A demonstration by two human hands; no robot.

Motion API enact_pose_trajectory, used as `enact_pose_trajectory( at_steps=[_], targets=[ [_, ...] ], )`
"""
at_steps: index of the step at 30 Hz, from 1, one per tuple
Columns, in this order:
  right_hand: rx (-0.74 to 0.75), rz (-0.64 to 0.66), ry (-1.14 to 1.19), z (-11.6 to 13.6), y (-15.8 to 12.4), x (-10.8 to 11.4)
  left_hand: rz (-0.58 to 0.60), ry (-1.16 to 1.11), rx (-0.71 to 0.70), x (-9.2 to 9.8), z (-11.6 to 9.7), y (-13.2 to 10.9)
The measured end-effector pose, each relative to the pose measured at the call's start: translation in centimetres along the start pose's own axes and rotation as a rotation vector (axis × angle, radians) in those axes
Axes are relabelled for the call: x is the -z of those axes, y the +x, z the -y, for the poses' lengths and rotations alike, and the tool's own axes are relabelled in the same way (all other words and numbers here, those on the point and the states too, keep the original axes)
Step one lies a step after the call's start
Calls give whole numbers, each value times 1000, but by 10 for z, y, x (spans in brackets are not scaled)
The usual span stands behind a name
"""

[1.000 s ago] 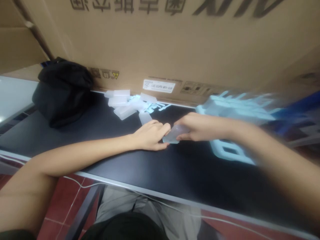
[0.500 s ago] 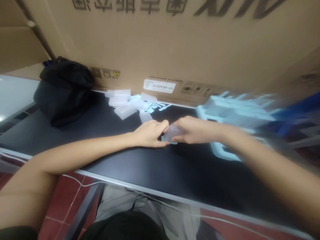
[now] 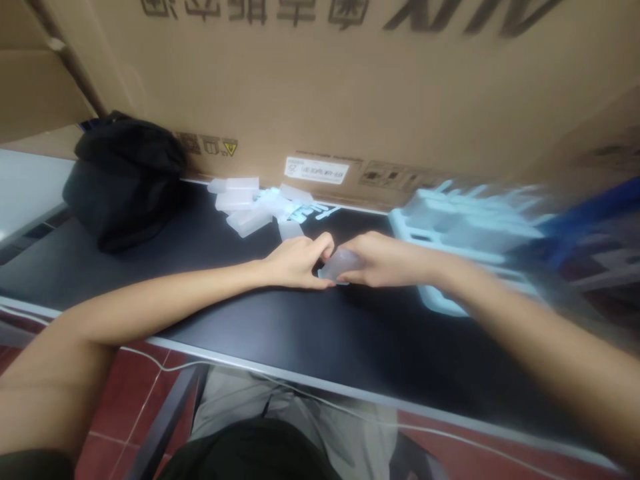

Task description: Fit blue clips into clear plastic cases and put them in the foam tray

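Both my hands meet at the middle of a black table (image 3: 260, 333). My right hand (image 3: 383, 260) is closed on a small translucent plastic case (image 3: 338, 265), held just above the tabletop. My left hand (image 3: 295, 261) pinches the left end of the same case with thumb and forefinger, its heel resting on the table. Just behind my left hand lies a pile of several similar translucent cases (image 3: 250, 203) and pale blue plastic pieces (image 3: 313, 212).
A pale blue plastic rack (image 3: 465, 230), blurred, lies at the right behind my right forearm. A black bag (image 3: 123, 180) sits at the back left. A large cardboard box (image 3: 350, 87) walls off the table's far side. The table's near edge runs across my lap.
Both hands and the case have shifted slightly left and away from me. The left fingers have closed into a tighter pinch on the case's end.
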State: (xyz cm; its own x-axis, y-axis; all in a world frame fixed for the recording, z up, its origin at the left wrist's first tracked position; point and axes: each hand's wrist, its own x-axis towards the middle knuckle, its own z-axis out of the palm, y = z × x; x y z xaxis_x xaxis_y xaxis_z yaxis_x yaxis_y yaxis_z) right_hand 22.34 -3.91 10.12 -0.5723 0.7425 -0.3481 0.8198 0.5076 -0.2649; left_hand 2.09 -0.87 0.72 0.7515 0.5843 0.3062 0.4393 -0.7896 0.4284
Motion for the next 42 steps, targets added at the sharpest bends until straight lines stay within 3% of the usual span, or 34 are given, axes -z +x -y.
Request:
enact_pose_trajectory(
  at_steps=[3, 9, 14, 16, 20, 27, 31, 35, 42],
  targets=[
    [-56, 19, 1, 3, 3, -1, -7, -22, -10, -1, 1, 0],
    [-86, -73, 33, 13, 1, -8, -12, 23, -27, 1, -1, -1],
    [-24, -36, -70, -3, -10, 6, -36, 7, -82, 4, -4, -3],
    [-25, -49, -150, -14, -9, 17, -107, -45, -90, 4, -4, -4],
    [-170, -188, -306, -31, 17, 28, -312, -145, -68, 3, -2, -6],
    [-159, -230, -299, -33, 68, 9, -528, -285, -80, 0, 3, -6],
    [-195, -271, -351, -43, 76, 3, -517, -327, -82, -3, 3, -7],
    [-192, -231, -389, -50, 72, 3, -421, -389, -107, -3, 2, -7],
    [-195, -157, -337, -39, 50, 1, -298, -300, -89, -4, 4, -7]
  ],
)
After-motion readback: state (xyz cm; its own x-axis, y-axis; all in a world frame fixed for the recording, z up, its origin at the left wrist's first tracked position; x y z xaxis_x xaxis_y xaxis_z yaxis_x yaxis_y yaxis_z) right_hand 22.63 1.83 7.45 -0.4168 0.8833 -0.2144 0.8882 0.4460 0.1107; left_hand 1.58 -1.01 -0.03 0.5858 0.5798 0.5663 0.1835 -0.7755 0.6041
